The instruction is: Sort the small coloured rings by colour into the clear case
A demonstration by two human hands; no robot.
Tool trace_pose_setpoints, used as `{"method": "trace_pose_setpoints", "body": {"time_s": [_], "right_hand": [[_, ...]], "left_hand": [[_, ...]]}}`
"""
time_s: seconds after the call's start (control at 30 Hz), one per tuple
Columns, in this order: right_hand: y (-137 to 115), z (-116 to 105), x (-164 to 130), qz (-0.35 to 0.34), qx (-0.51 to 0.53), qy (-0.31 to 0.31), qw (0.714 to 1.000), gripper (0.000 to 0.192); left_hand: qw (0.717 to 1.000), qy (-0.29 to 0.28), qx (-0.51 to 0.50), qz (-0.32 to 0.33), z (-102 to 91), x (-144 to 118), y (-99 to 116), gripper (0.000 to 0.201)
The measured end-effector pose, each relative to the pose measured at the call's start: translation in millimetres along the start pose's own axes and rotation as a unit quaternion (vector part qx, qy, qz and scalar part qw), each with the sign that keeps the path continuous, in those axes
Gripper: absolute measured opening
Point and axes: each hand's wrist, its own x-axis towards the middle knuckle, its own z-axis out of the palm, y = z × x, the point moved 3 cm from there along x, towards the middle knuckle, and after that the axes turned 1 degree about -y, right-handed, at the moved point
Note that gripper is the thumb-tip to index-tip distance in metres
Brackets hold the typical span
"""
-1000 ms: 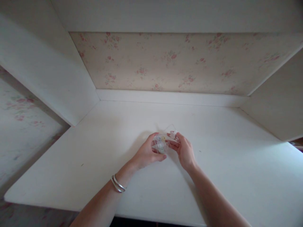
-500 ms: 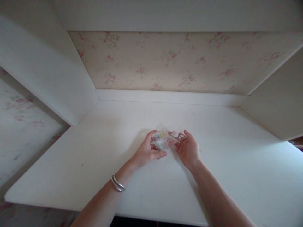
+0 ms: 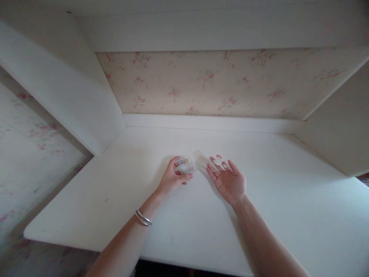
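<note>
My left hand (image 3: pixel 170 177) is closed around a small clear plastic box (image 3: pixel 184 166), thumb in front and fingers behind. Small items with hints of yellow and white show through its walls, too small to name. To the right, my right hand (image 3: pixel 230 182) is turned palm up. Its thumb and fingers hold a thin clear plastic lid (image 3: pixel 218 161) with white shapes on it. A gap separates the lid from the box, and both are held over the white desktop.
The white desktop (image 3: pixel 173 234) has a rounded front left corner. White panels stand at the left (image 3: pixel 72 88) and right (image 3: pixel 343 127). Behind is a wall with floral paper (image 3: pixel 184 82). A tiny dark scrap (image 3: pixel 106 200) lies on the left of the desktop.
The box and the lid have moved apart. My left hand has shifted left with the box, while the lid stays in my right hand, which has opened out more. The view has tilted slightly.
</note>
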Motion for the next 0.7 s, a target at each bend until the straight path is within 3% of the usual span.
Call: {"method": "trace_pose_setpoints", "body": {"time_s": [0.17, 0.27, 0.33, 0.4, 0.5, 0.7], "right_hand": [[0.5, -7.9, 4.3, -0.009, -0.008, 0.017, 1.000, 0.025], [2.6, -4.6, 5.5, 0.003, -0.002, 0.021, 1.000, 0.024], [3.3, -1.2, 5.7, 0.007, -0.009, 0.015, 1.000, 0.024], [2.8, 1.4, 5.7, -0.001, -0.030, 0.004, 1.000, 0.025], [1.8, 2.2, 5.7, -0.013, -0.056, -0.007, 0.998, 0.026], [4.1, -0.8, 7.0, -0.002, -0.032, 0.013, 0.999, 0.025]], "left_hand": [[0.988, 0.077, 0.129, 0.030, -42.7, 30.6, 12.4, 0.077], [0.954, 0.122, 0.269, 0.049, -76.4, 53.3, 27.7, 0.080], [0.902, 0.136, 0.407, 0.055, -97.8, 66.5, 38.6, 0.081], [0.821, 0.147, 0.548, 0.064, -115.8, 76.2, 48.6, 0.080], [0.708, 0.111, 0.696, 0.053, -133.3, 83.8, 56.4, 0.074], [0.648, 0.056, 0.754, 0.087, -146.6, 82.9, 62.5, 0.059]]}}
